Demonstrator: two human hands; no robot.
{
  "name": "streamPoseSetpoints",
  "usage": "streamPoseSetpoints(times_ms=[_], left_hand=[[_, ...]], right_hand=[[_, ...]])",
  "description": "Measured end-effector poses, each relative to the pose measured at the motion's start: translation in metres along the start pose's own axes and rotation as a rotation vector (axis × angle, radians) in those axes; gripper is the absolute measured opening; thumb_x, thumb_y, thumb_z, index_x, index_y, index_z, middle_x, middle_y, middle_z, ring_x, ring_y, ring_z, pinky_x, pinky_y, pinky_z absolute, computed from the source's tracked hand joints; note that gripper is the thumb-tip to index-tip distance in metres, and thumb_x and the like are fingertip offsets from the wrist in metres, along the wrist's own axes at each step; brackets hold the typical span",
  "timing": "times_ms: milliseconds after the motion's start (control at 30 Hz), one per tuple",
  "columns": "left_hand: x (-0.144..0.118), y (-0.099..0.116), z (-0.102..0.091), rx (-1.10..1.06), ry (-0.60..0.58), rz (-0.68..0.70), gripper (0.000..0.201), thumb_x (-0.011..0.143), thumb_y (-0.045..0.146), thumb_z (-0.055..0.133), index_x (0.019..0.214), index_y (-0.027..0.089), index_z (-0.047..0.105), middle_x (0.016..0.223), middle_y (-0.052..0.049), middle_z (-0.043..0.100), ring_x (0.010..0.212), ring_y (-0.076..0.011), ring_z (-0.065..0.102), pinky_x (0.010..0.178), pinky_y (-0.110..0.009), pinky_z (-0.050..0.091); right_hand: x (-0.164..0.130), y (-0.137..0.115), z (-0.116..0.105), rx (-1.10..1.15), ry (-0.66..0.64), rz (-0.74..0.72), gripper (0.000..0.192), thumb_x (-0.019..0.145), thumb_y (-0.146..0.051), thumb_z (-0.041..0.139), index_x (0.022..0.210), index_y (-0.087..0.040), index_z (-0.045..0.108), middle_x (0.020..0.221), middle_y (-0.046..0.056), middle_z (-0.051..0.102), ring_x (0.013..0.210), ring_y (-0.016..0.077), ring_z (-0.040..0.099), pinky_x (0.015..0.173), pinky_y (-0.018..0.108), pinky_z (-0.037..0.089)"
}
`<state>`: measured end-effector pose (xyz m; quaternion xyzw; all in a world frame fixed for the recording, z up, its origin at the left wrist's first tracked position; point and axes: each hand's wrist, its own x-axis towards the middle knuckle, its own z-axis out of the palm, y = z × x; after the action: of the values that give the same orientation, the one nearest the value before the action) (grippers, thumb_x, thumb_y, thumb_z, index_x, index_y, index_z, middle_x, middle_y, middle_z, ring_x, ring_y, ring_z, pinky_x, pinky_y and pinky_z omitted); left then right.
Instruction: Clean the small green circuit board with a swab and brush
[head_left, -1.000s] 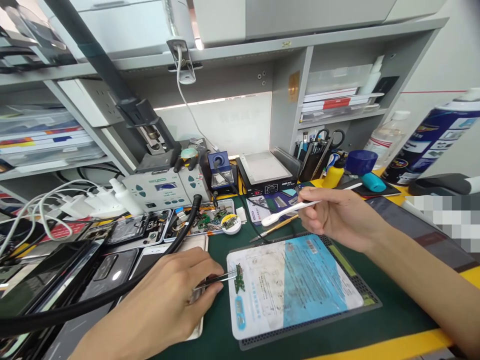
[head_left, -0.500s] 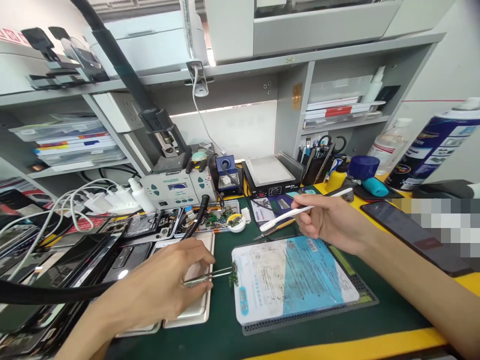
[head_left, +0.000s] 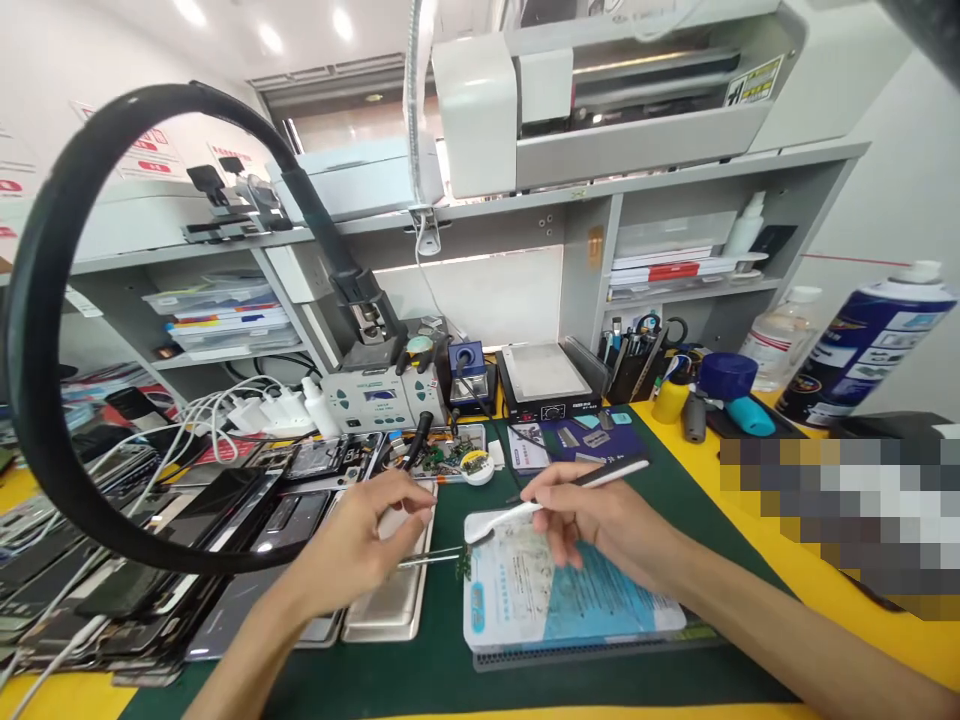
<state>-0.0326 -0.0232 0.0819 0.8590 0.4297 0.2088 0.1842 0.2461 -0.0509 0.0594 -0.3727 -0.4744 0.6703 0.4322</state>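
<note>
left hand [head_left: 367, 535] pinching tweezers [head_left: 435, 561] | small green board [head_left: 463, 569] at their tips, by the left edge of the white-and-blue pad [head_left: 514, 605] | right hand [head_left: 589, 508] gripping white brush [head_left: 511, 516], head beside board, contact unclear from here

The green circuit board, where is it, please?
In the head view, the left hand holds the board in tweezers, at the left edge of the pad.
</note>
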Motion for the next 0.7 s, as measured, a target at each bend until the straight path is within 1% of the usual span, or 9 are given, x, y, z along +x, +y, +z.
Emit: streamPoseSetpoints(times_ms=[67, 167, 300, 400, 467, 500, 567, 633, 700], left_hand=[[-0.015, 0.001, 0.012, 0.036, 0.102, 0.020, 0.018, 0.097, 0.023, 0.050, 0.094, 0.020, 0.068, 0.094, -0.005, 0.070, 0.089, -0.0204, 0.065, 0.082, -0.030, 0.050], [-0.034, -0.007, 0.031, 0.095, 0.310, 0.072, 0.017, 0.097, 0.019, 0.049, 0.097, 0.018, 0.066, 0.096, -0.009, 0.068, 0.094, -0.0243, 0.062, 0.085, -0.037, 0.048], [-0.044, -0.021, 0.050, 0.143, 0.500, 0.206, 0.015, 0.095, 0.016, 0.050, 0.092, 0.018, 0.065, 0.091, -0.009, 0.066, 0.090, -0.0258, 0.059, 0.083, -0.041, 0.046], [-0.045, -0.026, 0.055, 0.179, 0.524, 0.269, 0.012, 0.092, 0.014, 0.054, 0.091, 0.017, 0.065, 0.089, -0.009, 0.066, 0.088, -0.0263, 0.058, 0.082, -0.043, 0.044], [-0.045, -0.025, 0.056, 0.206, 0.516, 0.294, 0.011, 0.091, 0.013, 0.056, 0.090, 0.017, 0.065, 0.087, -0.009, 0.066, 0.086, -0.0267, 0.058, 0.080, -0.043, 0.044], [-0.045, -0.025, 0.056, 0.217, 0.512, 0.306, 0.010, 0.090, 0.013, 0.056, 0.091, 0.017, 0.066, 0.087, -0.009, 0.066, 0.086, -0.0269, 0.058, 0.079, -0.043, 0.044], [-0.045, -0.023, 0.056, 0.237, 0.508, 0.331, 0.010, 0.090, 0.012, 0.056, 0.092, 0.016, 0.065, 0.087, -0.009, 0.066, 0.085, -0.0271, 0.057, 0.078, -0.043, 0.043], [-0.046, -0.021, 0.056, 0.254, 0.500, 0.354, 0.011, 0.089, 0.011, 0.056, 0.094, 0.016, 0.065, 0.089, -0.010, 0.065, 0.086, -0.0271, 0.057, 0.078, -0.043, 0.043], [-0.046, -0.020, 0.056, 0.268, 0.479, 0.373, 0.012, 0.089, 0.011, 0.056, 0.097, 0.015, 0.064, 0.091, -0.010, 0.065, 0.088, -0.0274, 0.056, 0.079, -0.043, 0.043]], right_hand=[[-0.001, 0.002, 0.003, -0.039, 0.001, -0.017, 0.024, 0.085, -0.037, 0.076, 0.084, -0.015, 0.068, 0.072, 0.004, 0.072, 0.049, 0.0115, 0.065, 0.040, 0.018, 0.044], [-0.002, 0.004, 0.004, -0.099, 0.016, -0.063, 0.026, 0.084, -0.038, 0.077, 0.083, -0.015, 0.066, 0.072, 0.004, 0.072, 0.049, 0.0116, 0.065, 0.040, 0.018, 0.044], [-0.001, 0.003, -0.001, -0.169, 0.110, -0.161, 0.030, 0.084, -0.045, 0.075, 0.083, -0.017, 0.063, 0.065, -0.001, 0.068, 0.047, 0.0114, 0.062, 0.040, 0.020, 0.044], [0.001, -0.005, -0.010, -0.257, 0.191, -0.276, 0.031, 0.082, -0.045, 0.077, 0.087, -0.018, 0.064, 0.071, 0.001, 0.071, 0.051, 0.0126, 0.065, 0.042, 0.021, 0.045], [0.002, -0.011, -0.017, -0.344, 0.241, -0.349, 0.035, 0.080, -0.044, 0.078, 0.099, -0.017, 0.064, 0.088, 0.006, 0.075, 0.062, 0.0159, 0.071, 0.047, 0.023, 0.049], [0.002, -0.015, -0.021, -0.394, 0.277, -0.386, 0.036, 0.083, -0.044, 0.076, 0.103, -0.017, 0.063, 0.094, 0.007, 0.076, 0.066, 0.0168, 0.072, 0.049, 0.024, 0.051], [0.003, -0.020, -0.029, -0.519, 0.362, -0.444, 0.032, 0.090, -0.043, 0.069, 0.106, -0.016, 0.062, 0.091, 0.005, 0.075, 0.067, 0.0165, 0.072, 0.051, 0.025, 0.052], [0.002, -0.024, -0.035, -0.664, 0.439, -0.481, 0.026, 0.097, -0.040, 0.063, 0.102, -0.015, 0.063, 0.080, 0.001, 0.071, 0.065, 0.0150, 0.069, 0.054, 0.026, 0.054], [0.000, -0.026, -0.042, -0.815, 0.468, -0.496, 0.023, 0.100, -0.037, 0.060, 0.099, -0.015, 0.064, 0.077, -0.001, 0.068, 0.068, 0.0148, 0.068, 0.061, 0.029, 0.056]])
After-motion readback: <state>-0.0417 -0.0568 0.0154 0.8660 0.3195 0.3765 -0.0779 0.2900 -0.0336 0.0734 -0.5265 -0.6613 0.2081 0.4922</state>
